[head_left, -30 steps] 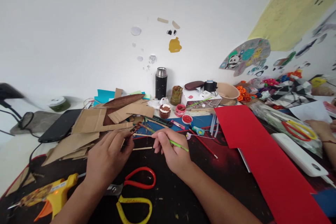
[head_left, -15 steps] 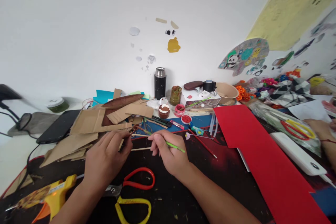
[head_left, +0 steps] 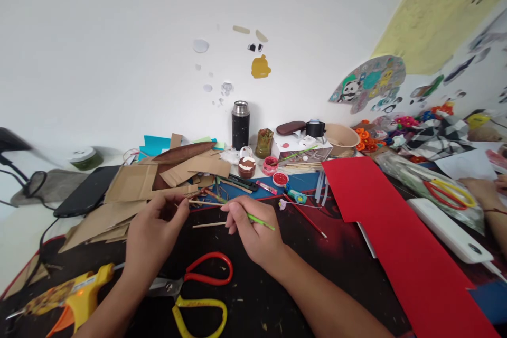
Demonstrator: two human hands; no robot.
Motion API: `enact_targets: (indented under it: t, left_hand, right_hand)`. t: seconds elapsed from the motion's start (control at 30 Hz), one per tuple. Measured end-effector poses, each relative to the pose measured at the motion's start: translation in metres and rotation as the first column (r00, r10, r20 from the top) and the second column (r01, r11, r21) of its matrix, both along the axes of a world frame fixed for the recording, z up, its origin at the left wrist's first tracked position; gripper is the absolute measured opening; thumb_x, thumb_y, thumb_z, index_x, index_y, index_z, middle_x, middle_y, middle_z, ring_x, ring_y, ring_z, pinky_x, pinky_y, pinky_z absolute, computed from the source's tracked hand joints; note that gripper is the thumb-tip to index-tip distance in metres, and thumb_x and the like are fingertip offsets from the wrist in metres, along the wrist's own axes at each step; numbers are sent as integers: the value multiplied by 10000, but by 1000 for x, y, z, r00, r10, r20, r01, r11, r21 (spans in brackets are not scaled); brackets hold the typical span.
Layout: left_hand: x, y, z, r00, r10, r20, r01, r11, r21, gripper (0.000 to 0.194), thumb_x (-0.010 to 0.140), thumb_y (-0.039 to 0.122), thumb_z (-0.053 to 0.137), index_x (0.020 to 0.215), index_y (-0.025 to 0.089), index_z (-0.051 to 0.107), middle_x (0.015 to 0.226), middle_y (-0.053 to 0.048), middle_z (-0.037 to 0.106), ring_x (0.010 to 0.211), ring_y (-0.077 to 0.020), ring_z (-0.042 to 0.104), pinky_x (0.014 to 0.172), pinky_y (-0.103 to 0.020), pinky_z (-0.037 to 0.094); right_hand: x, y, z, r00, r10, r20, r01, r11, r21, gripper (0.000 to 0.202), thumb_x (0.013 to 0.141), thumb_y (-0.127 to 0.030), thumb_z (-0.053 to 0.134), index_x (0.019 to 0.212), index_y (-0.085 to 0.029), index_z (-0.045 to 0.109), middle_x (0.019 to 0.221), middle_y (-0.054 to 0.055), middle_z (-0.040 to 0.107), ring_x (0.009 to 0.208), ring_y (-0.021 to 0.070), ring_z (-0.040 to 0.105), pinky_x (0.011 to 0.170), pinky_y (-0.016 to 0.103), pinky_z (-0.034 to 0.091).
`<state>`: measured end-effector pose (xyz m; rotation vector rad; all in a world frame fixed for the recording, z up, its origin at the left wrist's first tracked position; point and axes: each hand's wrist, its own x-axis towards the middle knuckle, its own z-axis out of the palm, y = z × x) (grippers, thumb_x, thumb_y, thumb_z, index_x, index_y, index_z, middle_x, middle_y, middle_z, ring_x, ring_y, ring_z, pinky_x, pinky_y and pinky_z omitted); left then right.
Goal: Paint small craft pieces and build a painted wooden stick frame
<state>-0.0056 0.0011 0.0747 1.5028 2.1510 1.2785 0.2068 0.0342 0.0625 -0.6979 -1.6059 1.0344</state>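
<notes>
My left hand (head_left: 152, 235) is closed in a pinch at the left end of a thin wooden stick (head_left: 206, 203). That stick runs across to the fingers of my right hand (head_left: 252, 228), which is closed around a thin green stick (head_left: 261, 222); its front end is hidden by my fingers. Just below, a second wooden stick (head_left: 208, 225) reaches out left from under my right hand. Scissors (head_left: 206, 277) with one red and one yellow handle lie below my hands. Left of my left forearm is a yellow glue gun (head_left: 85, 288) with an orange trigger.
Cardboard pieces (head_left: 130, 182) are piled behind my left hand. Farther back stand a black flask (head_left: 241, 127) and small open paint pots (head_left: 246, 167). To the right lie red card (head_left: 380, 232), a white device (head_left: 447, 229) and bagged scissors (head_left: 447, 193). Another person's hand (head_left: 477, 190) shows at the right edge.
My left fingertips have shifted a little left, and more of the upper wooden stick shows between my hands. My right hand keeps its grip and has barely moved.
</notes>
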Motion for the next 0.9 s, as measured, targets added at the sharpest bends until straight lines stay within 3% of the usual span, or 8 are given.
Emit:
enact_targets:
  t: [0.17, 0.37, 0.5, 0.6, 0.7, 0.9]
  left_hand:
    - [-4, 3, 5, 981, 13, 196, -6, 999, -34, 376, 782, 610, 699, 849, 244, 751, 674, -13, 728, 604, -218, 623, 570, -308, 448]
    - [-6, 6, -3, 927, -23, 374, 42, 998, -42, 431, 768, 623, 751, 885, 208, 740, 655, 12, 652, 589, -169, 532, 557, -278, 398]
    - [-6, 7, -7, 900, -33, 434, 61, 997, -50, 461, 774, 648, 745, 915, 210, 717, 641, 31, 613, 573, -161, 501, 543, -276, 383]
    - [-5, 5, -4, 957, -16, 291, 32, 998, -50, 419, 796, 627, 707, 909, 224, 732, 689, 4, 685, 607, -189, 581, 581, -300, 428]
    - [-4, 1, -3, 1000, 4, 10, -4, 1000, -5, 333, 831, 565, 676, 911, 250, 748, 713, -2, 723, 646, -213, 653, 623, -321, 441]
    - [-4, -1, -13, 894, -60, -444, 164, 966, 200, 210, 966, 396, 611, 905, 241, 740, 721, 2, 693, 626, -183, 647, 598, -311, 410]
  right_hand:
    - [1, 3, -1, 997, -37, -62, 34, 998, -53, 420, 1144, -487, 533, 985, -185, 778, 709, 9, 688, 544, 119, 655, 504, 217, 498]
    - [0, -2, 1, 999, 27, 30, -28, 999, 32, 460, 1146, -511, 510, 979, -195, 799, 723, 31, 722, 566, 131, 666, 542, 231, 537]
    - [0, 0, -1, 1000, -14, 19, 14, 1000, 14, 433, 1146, -480, 522, 953, -191, 780, 709, 21, 704, 568, 130, 665, 553, 233, 533]
    - [1, 3, -1, 999, -42, -35, 41, 999, -31, 407, 1147, -463, 528, 981, -184, 774, 709, 10, 690, 554, 120, 656, 530, 223, 509]
    - [2, 2, 0, 998, -33, -58, 30, 999, -38, 396, 1147, -460, 531, 1008, -187, 781, 720, 10, 693, 555, 116, 656, 512, 215, 495]
    - [0, -1, 2, 995, -1, -103, -5, 998, -61, 394, 1145, -460, 544, 989, -195, 790, 715, 6, 686, 559, 108, 651, 521, 209, 499]
